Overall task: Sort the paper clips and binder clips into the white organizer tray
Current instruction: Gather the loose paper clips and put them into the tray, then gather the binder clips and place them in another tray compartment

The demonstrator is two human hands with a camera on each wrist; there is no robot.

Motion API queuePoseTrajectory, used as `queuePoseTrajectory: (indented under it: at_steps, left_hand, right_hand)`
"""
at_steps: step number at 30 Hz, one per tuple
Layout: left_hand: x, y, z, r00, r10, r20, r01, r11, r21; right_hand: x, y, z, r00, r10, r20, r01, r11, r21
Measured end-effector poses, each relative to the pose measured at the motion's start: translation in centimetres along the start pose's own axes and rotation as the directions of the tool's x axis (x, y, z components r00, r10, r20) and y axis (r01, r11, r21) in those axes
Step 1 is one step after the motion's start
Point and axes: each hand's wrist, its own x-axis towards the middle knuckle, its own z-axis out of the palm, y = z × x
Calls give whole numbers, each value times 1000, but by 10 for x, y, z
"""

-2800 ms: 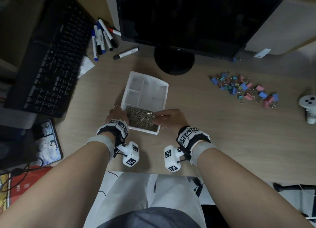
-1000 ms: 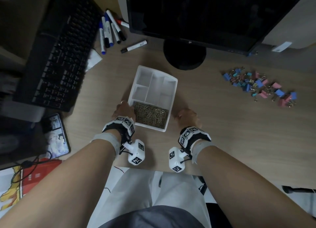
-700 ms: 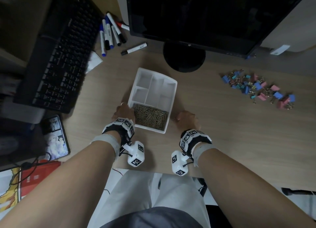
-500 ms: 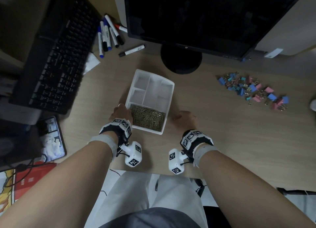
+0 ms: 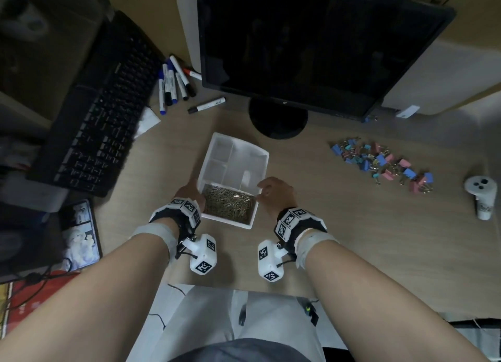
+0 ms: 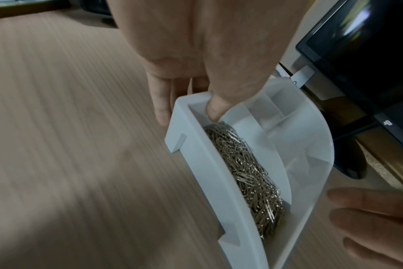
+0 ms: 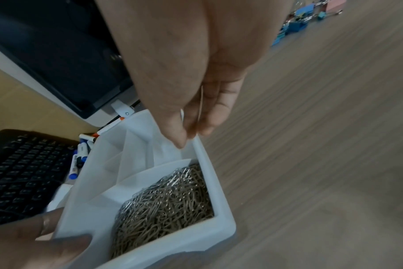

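The white organizer tray (image 5: 238, 142) (image 6: 207, 163) (image 7: 173, 242) sits on the desk in front of me. Its near compartment is full of metal paper clips (image 5: 229, 207) (image 6: 249, 172) (image 7: 163, 205); the other compartments look empty. My left hand (image 5: 189, 192) (image 6: 186, 102) grips the tray's left wall, thumb inside and fingers outside. My right hand (image 5: 271, 190) (image 7: 192, 135) pinches the right wall, thumb tip over the rim. The coloured binder clips (image 5: 379, 163) (image 7: 297, 23) lie in a loose pile on the desk to the right.
A black keyboard (image 5: 100, 117) leans at the left with several markers (image 5: 173, 85) beside it. The monitor stand (image 5: 279, 120) is just behind the tray. A white controller (image 5: 481, 196) lies at the far right, a phone (image 5: 78, 234) at the near left.
My right hand left the paper clips, rested on the desk beside the tray, and has now come up to the tray's right wall. The left hand stayed on the left wall.
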Motion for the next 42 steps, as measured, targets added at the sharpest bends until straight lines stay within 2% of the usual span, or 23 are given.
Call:
queuePoseTrajectory:
  at_steps: [2,5,7,10,12,15,19,21,23,24,26,28,30,33,36,39,42]
  left_hand:
    - [0,4,2,1000,16,-1,-16,999,40]
    - [4,19,6,995,48,90,-57,993,99]
    - [3,34,13,992,76,99,-86,990,107]
    - [1,56,27,995,101,-1,-101,990,104]
    - [2,70,32,996,74,-41,-72,996,60]
    - [3,89,36,994,23,-111,-27,999,-37]
    - [-5,122,51,960,110,-256,-164,966,-202]
    - [-8,143,56,948,110,-297,-184,954,-235]
    - [-15,164,64,938,20,-346,-108,965,-239]
    - [-20,172,69,922,-80,-379,-36,957,-289]
    - [-39,188,80,861,-275,-427,100,916,-389]
    - [-58,203,91,829,-354,-433,198,910,-365]
    - [-73,221,103,840,-306,-447,194,940,-279]
    - [-84,257,112,886,-192,-422,107,970,-217]
    - [-81,291,115,922,-91,-377,19,981,-191]
    - [-69,322,119,948,-1,-319,-77,970,-231]
    - [-54,349,131,974,59,-221,-111,966,-234]
  right_hand:
    - [-1,6,-4,999,31,-24,-31,999,-9]
    - [-4,17,-16,996,84,-37,-84,996,-15]
    - [-6,28,-27,991,113,-67,-113,994,3]
    - [-7,47,-44,981,161,-109,-158,987,32]
    - [-3,59,-55,974,208,-91,-199,975,97]
    - [7,72,-72,976,206,-69,-198,975,100]
    - [23,88,-92,978,206,-24,-207,978,-17]
    - [32,97,-106,980,197,2,-196,978,-73]
    - [41,109,-121,983,171,69,-161,977,-141]
    - [46,117,-128,977,161,139,-138,977,-160]
    - [47,132,-142,944,130,302,-95,987,-126]
    - [46,149,-157,923,77,378,-51,996,-79]
    - [48,168,-172,935,28,353,-17,999,-35]
    - [53,189,-204,953,9,303,-1,1000,-27]
    - [60,209,-229,957,34,288,-7,996,-94]
    - [71,224,-253,984,57,171,-27,985,-170]
    - [88,245,-269,989,113,99,-88,969,-230]
